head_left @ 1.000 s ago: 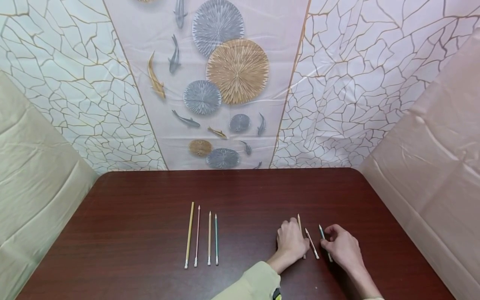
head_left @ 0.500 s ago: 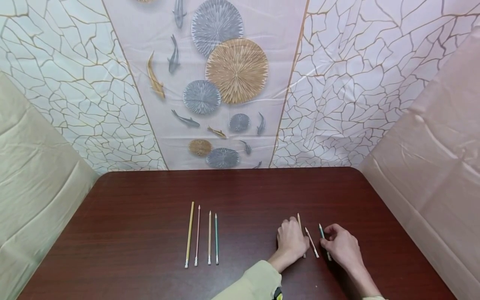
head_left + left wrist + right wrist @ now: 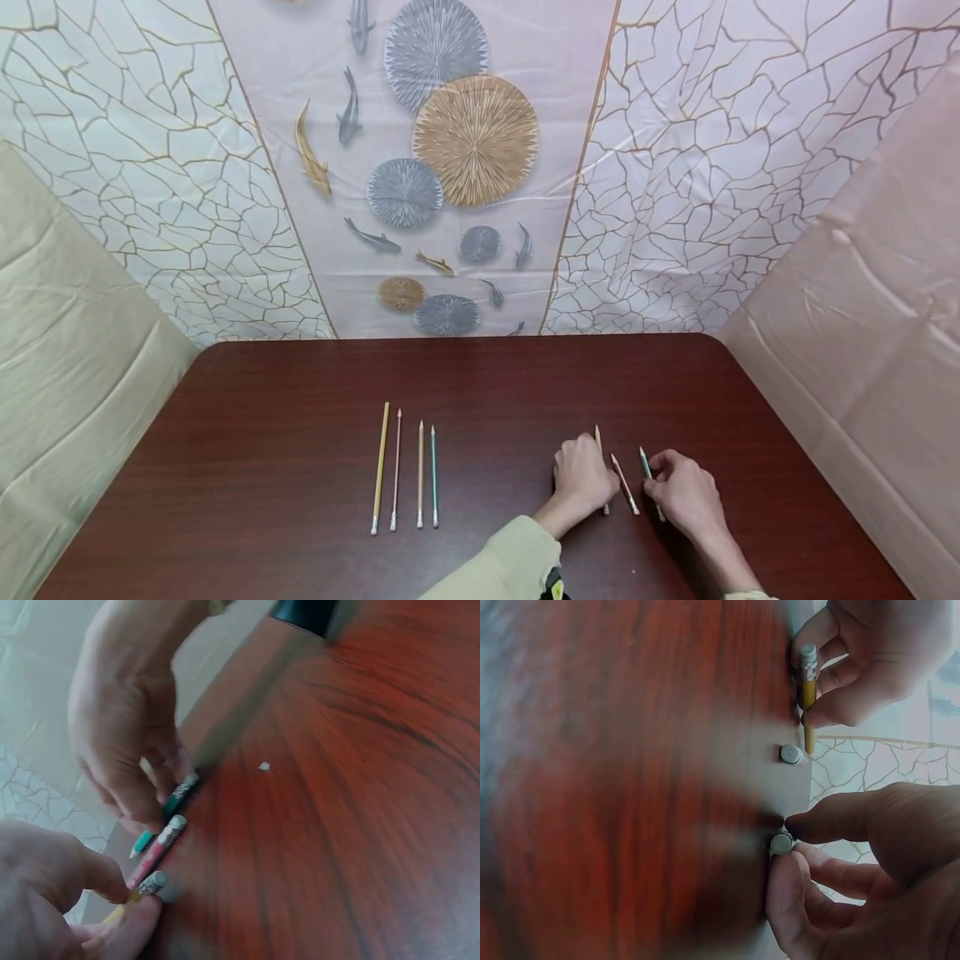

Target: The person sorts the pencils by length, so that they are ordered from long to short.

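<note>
My left hand (image 3: 583, 477) pinches a yellow pencil (image 3: 599, 442) between thumb and fingers; its eraser end pokes out below the hand. To the right, my right hand (image 3: 684, 490) pinches a short teal pencil (image 3: 646, 461), tip pointing away from me. Between the hands a pink pencil (image 3: 625, 485) lies on the table, slanted and untouched. The left wrist view has the erasers of the yellow pencil (image 3: 152, 883), pink pencil (image 3: 169, 834) and teal pencil (image 3: 180, 793) in a row. In the right wrist view, the yellow pencil (image 3: 809, 690) is tilted.
On the left half of the dark wooden table (image 3: 247, 467) several longer pencils lie side by side: yellow (image 3: 380, 471), pink (image 3: 396, 471), tan (image 3: 420, 475) and teal (image 3: 433, 477). A small white scrap (image 3: 264, 766) lies near the hands. Patterned cloth (image 3: 660, 167) hangs behind the table.
The yellow pencil's eraser end has shifted slightly left, so it lies a little straighter. The hands stay nearly where they were, and the other pencils have barely changed.
</note>
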The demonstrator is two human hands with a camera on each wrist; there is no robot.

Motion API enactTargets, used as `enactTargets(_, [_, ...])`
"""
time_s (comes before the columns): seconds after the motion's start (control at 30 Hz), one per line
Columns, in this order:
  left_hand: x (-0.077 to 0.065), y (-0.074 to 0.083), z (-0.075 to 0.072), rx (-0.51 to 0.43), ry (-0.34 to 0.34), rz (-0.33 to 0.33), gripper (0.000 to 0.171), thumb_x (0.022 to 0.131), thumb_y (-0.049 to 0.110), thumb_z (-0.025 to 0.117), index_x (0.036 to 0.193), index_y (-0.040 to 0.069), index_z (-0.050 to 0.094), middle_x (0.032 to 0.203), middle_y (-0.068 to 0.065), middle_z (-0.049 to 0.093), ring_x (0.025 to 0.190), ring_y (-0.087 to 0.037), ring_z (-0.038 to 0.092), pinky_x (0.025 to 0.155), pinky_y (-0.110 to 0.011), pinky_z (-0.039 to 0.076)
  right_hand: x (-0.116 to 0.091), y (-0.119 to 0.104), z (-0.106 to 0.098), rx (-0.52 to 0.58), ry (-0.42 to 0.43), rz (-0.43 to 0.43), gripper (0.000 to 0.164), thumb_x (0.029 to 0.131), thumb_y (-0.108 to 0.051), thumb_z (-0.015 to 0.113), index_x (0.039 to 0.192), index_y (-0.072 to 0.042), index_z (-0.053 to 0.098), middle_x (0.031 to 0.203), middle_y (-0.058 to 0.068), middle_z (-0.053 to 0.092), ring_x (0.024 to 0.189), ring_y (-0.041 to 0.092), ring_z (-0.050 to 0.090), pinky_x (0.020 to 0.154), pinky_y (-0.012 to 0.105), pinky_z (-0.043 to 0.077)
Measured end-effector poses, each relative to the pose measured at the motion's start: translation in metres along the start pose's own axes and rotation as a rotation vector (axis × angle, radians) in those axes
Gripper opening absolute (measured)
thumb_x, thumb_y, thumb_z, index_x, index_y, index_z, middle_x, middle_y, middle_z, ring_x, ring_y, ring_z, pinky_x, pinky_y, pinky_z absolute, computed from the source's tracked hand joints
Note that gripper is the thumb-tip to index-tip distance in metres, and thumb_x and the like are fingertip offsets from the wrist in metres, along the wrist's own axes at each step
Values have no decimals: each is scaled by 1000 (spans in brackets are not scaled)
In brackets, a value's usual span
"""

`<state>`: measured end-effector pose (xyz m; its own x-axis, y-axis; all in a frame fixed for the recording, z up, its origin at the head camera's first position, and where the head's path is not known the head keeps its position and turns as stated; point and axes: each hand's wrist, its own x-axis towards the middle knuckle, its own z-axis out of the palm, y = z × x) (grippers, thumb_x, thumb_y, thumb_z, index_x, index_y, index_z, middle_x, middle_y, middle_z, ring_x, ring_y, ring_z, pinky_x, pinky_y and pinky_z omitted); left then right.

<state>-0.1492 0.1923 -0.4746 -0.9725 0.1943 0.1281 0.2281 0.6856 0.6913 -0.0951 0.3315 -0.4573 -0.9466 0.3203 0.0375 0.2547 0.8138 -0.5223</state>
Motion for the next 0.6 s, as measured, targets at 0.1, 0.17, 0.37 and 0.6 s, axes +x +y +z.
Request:
enactTargets(0.1, [2, 0, -4, -6, -24, -14, 35, 62, 12, 80, 55, 18, 46, 56, -1, 52, 60, -29, 64, 54, -38, 51, 0, -1, 0, 2, -5, 3, 22, 74, -7, 72, 95, -2, 66, 71, -2, 60, 65, 20, 57, 59, 43, 45])
enactTargets(0.17, [3, 1, -6, -5, -38, -33, 36, 62, 12, 80, 54, 18, 46, 56, 0, 50, 61, -28, 63, 54, -38, 51, -1, 0, 1, 3, -9, 5, 22, 74, -7, 71, 94, -3, 66, 71, -3, 59, 65, 19, 57, 59, 43, 45])
enactTargets(0.37, [5, -2, -11, -14, -68, -36, 33, 60, 12, 81, 55, 18, 49, 54, 4, 46, 59, -21, 59, 57, -33, 50, -1, 0, 1, 15, -35, 14, 22, 74, -7, 70, 95, -2, 64, 69, -3, 58, 60, 17, 55, 55, 40, 44])
enactTargets(0.6, [7, -7, -17, -150, -130, -116, 36, 58, 13, 88, 78, 16, 59, 59, 5, 52, 50, -12, 59, 76, -27, 50, 0, -1, -1, 47, -55, 9, 24, 75, -5, 68, 97, 0, 60, 70, -2, 57, 56, 16, 53, 53, 35, 42])
